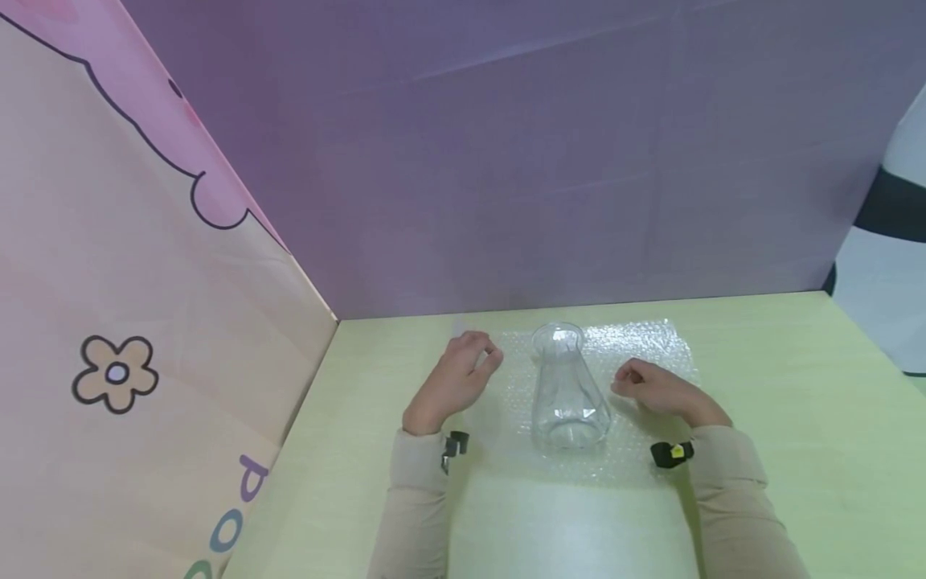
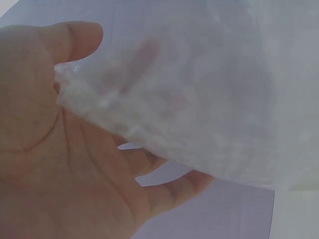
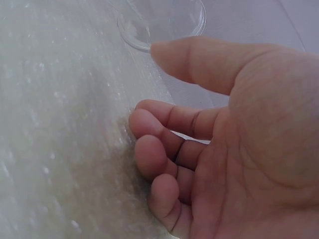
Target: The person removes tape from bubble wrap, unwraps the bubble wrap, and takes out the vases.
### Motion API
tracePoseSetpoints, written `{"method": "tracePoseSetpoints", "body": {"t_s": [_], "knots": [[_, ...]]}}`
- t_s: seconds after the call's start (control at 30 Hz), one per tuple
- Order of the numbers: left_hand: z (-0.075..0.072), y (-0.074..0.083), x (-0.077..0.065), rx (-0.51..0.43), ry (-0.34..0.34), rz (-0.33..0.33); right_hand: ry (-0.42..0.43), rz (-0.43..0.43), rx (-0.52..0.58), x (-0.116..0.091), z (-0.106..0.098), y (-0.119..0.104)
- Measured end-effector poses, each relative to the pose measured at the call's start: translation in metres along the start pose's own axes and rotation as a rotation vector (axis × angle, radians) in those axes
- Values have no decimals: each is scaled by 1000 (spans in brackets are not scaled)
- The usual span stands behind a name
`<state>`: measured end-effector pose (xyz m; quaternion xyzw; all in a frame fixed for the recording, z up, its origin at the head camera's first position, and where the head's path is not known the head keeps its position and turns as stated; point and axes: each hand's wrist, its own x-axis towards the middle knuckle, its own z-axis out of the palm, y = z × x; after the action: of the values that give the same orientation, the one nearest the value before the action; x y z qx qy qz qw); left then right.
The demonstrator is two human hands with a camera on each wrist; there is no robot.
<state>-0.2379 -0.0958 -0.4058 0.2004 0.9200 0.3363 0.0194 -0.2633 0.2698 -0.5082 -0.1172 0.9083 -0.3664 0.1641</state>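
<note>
A clear conical glass flask (image 1: 563, 386) lies on a sheet of bubble wrap (image 1: 644, 346), its rim toward the back wall and its wide base toward the front. To its left is my left hand (image 1: 463, 371). In the left wrist view, the edge of the bubble wrap (image 2: 189, 114) is lifted across that hand's extended fingers, with the thumb apart. My right hand (image 1: 654, 388) is right of the flask, empty, fingers loosely curled beside the bubble wrap. In the right wrist view, the flask's round rim (image 3: 197, 22) shows beyond the thumb.
Under the sheet is a pale yellow table (image 1: 788, 418). A purple wall panel (image 1: 550, 161) stands along its back edge. At the left rises a printed panel (image 1: 145, 273) with a flower and letters. Each sleeve has a small black wrist device (image 1: 669, 454) near the cuff.
</note>
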Motion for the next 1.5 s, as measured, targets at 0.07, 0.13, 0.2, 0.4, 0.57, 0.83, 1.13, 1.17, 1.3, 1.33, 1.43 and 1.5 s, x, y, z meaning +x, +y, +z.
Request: {"method": "tracePoseSetpoints", "body": {"t_s": [0.07, 0.13, 0.2, 0.4, 0.57, 0.83, 1.13, 1.17, 1.3, 1.33, 1.43, 1.5], "knots": [[0, -1, 0, 0, -15, -7, -2, 3, 3, -1, 0, -1], [-1, -1, -1, -1, -30, -14, -2, 3, 4, -2, 0, -2], [-1, -1, -1, 0, -43, -24, -7, -10, 5, -3, -1, -5], [-2, -3, -3, 6, -75, -58, -1, -31, 9, -8, -2, -14], [-2, -6, -3, 22, -114, -74, 7, 0, 24, -9, -1, -18], [-4, -8, -6, 40, -203, -165, 7, -4, 16, -8, -1, -17], [-7, -9, -9, 54, -237, -189, 5, -2, 35, -8, -1, -18], [-7, -9, -9, 56, -239, -195, 5, -2, 35, -8, -1, -18], [-8, -10, -9, 59, -245, -214, 3, 0, 36, -7, -1, -16], [-8, -11, -9, 62, -245, -218, 2, 0, 36, -6, -1, -16], [-9, -12, -10, 73, -247, -231, -2, -2, 38, -7, -1, -16], [-9, -13, -10, 84, -248, -241, -5, -3, 39, -7, -1, -17]]}}
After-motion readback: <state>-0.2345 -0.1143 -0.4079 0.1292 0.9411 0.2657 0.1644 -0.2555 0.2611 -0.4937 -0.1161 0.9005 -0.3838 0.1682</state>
